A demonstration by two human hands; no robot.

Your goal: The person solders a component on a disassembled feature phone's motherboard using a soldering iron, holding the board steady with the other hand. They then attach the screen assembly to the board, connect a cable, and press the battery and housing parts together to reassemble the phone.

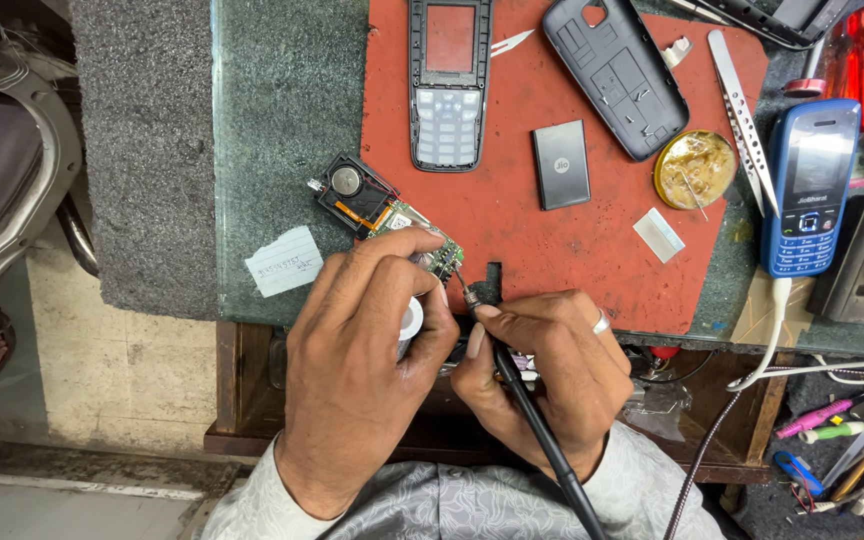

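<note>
**Circuit board under the iron: handling notes**

The right hand [542,365] grips a black soldering iron [522,400] pen-fashion, tip at the circuit board [407,225]. The left hand [367,360] is closed on the board's near end, pinning it at the near edge of the red mat [552,230]; a white roll [410,322] sits under its fingers. The board appears light, stiff and fragile: hold it by its edges, clear of components. Farther along the surface [282,120] lie a keypad housing [449,80], a back cover [614,75] and a battery [560,165].
</note>
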